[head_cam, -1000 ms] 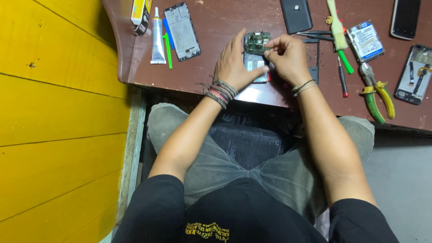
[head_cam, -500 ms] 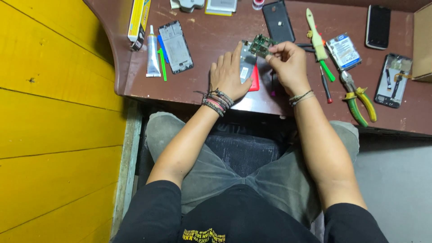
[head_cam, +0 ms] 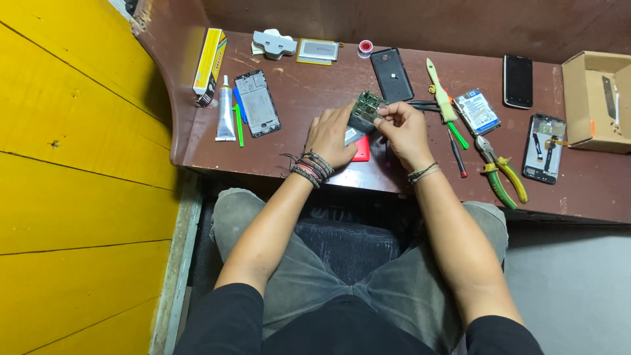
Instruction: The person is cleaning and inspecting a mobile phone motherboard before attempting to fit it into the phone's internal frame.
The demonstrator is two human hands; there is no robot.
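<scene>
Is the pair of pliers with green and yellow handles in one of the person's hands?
No, the pliers lie on the desk to the right of the right hand, which holds the green circuit board with the left hand.

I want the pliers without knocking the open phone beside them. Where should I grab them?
Take the pliers by the yellow-green handles, coming from the desk's near edge: they splay toward you with free space around, while the jaws point toward the brush and drive.

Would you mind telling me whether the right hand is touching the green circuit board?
Touching. The head view shows the right hand's fingertips pinching the edge of the green circuit board, while the left hand supports it from below.
</scene>
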